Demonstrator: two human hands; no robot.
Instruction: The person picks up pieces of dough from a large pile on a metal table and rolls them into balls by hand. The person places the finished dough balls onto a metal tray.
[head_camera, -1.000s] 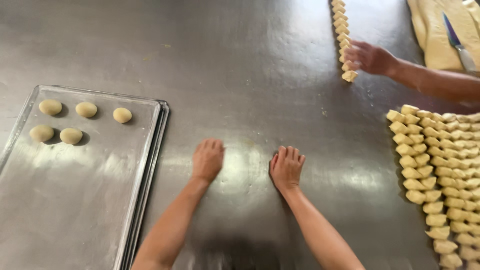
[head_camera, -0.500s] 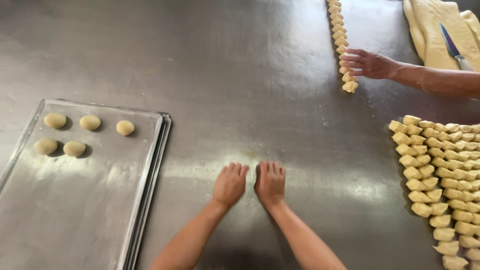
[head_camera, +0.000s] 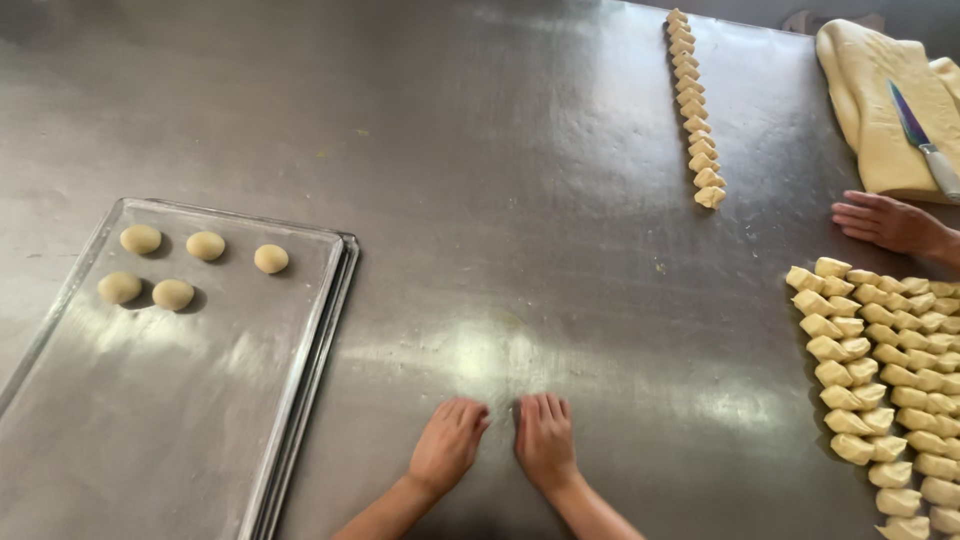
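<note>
My left hand (head_camera: 450, 445) and my right hand (head_camera: 543, 440) lie palm down, side by side, on the steel table (head_camera: 480, 180) near its front edge. The fingers are stretched forward and slightly cupped. Whatever may be under the palms is hidden. To the left lies a metal baking tray (head_camera: 300, 400) with several round dough balls (head_camera: 205, 245) at its far end. A heap of cut dough pieces (head_camera: 890, 370) lies to the right of my hands.
Another person's hand (head_camera: 885, 222) rests flat on the table just beyond the heap. A long row of cut dough pieces (head_camera: 695, 120) runs toward the far edge. A folded dough slab (head_camera: 880, 100) with a knife (head_camera: 925, 140) on it lies at the far right.
My two hands have come together from well apart and stay close, palms down. The other person's hand has left the end of the dough row and moved right, toward the heap.
</note>
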